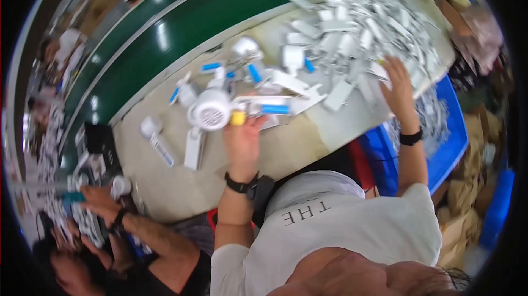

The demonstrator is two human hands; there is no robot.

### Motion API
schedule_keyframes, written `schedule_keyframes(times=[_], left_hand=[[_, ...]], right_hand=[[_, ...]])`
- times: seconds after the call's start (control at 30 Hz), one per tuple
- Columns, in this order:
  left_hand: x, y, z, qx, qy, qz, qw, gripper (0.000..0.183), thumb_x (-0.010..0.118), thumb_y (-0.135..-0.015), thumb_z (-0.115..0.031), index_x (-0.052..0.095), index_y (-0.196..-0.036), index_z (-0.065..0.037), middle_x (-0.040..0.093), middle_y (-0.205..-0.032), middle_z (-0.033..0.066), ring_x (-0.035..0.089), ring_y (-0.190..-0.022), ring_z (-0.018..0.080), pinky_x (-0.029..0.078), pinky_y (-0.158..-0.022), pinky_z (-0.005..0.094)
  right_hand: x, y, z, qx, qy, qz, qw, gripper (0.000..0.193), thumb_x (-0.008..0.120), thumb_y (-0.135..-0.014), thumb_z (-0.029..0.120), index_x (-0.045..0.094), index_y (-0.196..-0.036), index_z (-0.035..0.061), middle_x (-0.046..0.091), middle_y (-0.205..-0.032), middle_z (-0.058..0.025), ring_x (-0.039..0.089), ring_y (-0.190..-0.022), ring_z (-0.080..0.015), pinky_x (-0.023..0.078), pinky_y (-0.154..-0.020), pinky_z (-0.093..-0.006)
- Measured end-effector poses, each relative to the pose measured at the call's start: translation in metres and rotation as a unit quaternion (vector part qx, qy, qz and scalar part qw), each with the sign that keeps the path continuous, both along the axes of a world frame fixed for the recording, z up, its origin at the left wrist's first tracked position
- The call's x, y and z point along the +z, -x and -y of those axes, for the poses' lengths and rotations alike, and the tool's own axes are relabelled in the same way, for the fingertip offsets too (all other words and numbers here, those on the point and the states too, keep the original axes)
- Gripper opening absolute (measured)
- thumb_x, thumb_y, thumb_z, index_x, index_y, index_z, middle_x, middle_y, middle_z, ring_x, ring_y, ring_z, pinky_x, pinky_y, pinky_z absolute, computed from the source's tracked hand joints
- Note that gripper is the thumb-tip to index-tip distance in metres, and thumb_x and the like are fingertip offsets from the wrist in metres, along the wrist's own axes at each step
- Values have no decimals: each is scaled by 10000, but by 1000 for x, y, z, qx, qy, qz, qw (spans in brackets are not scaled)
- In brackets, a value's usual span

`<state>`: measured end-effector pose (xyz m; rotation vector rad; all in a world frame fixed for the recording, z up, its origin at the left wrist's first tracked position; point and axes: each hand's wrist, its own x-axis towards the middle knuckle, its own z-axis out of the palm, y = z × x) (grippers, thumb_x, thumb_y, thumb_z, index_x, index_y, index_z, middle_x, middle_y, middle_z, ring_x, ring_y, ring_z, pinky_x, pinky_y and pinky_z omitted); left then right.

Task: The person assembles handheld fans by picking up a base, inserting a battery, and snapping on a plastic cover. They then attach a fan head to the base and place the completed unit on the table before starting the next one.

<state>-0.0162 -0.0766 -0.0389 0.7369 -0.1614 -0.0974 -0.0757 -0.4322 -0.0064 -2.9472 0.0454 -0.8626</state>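
My left hand (243, 139) is closed under a white handheld fan whose round grille head (213, 111) points left. A blue battery cell (275, 109) lies in the fan's handle, above my fingers. A yellow cover (237, 118) sits on one fingertip. Over the pile of white plastic covers (352, 32), my right hand (399, 90) has its fingers bent around the edge of a white cover (378, 70); blur hides the exact grip. Several fan parts with blue cells lie just beyond my left hand. Two more fans, one with a long handle (158, 141), rest to its left.
A blue bin (454, 125) with clear plastic bags stands at the table's right end. A green conveyor (165, 37) runs along the far side. At lower left, a co-worker's arm (148, 230) reaches to white parts beside a black box (99, 139). Cardboard lies at right.
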Motion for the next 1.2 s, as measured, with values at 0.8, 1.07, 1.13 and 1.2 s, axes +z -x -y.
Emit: schedule_keyframes(times=[0.8,1.07,1.13,1.2], left_hand=[[-3,-2,5,-12,-65,-35,997,347,471,-928,-192,448,-1227,-17,521,-1216,136,574,-1018,206,510,-820,369],[-7,-4,5,28,-74,-34,996,327,473,-925,-171,455,-1206,-6,536,-1182,117,571,-1016,203,508,-824,359],[-5,-1,7,58,-11,-50,997,320,519,-889,-88,483,-1193,3,553,-1150,109,571,-1006,191,508,-831,331],[-8,0,5,57,-2,-46,997,323,520,-888,-85,479,-1197,-1,548,-1158,106,568,-1009,189,501,-840,324]], right_hand=[[21,-35,-79,174,-773,-122,597,476,486,-830,230,385,-1228,-12,574,-979,-154,530,-497,-145,442,-442,-258],[29,-48,-181,330,-689,-330,555,474,551,-862,414,471,-1181,74,535,-955,-105,530,-818,-204,433,-714,-300],[29,-49,-195,358,-243,-11,901,481,702,-735,195,518,-1152,44,555,-997,-110,531,-872,-248,425,-773,-332],[37,-47,-202,348,-197,-12,917,534,717,-663,124,523,-1154,45,561,-1026,-114,531,-901,-270,425,-790,-356]])
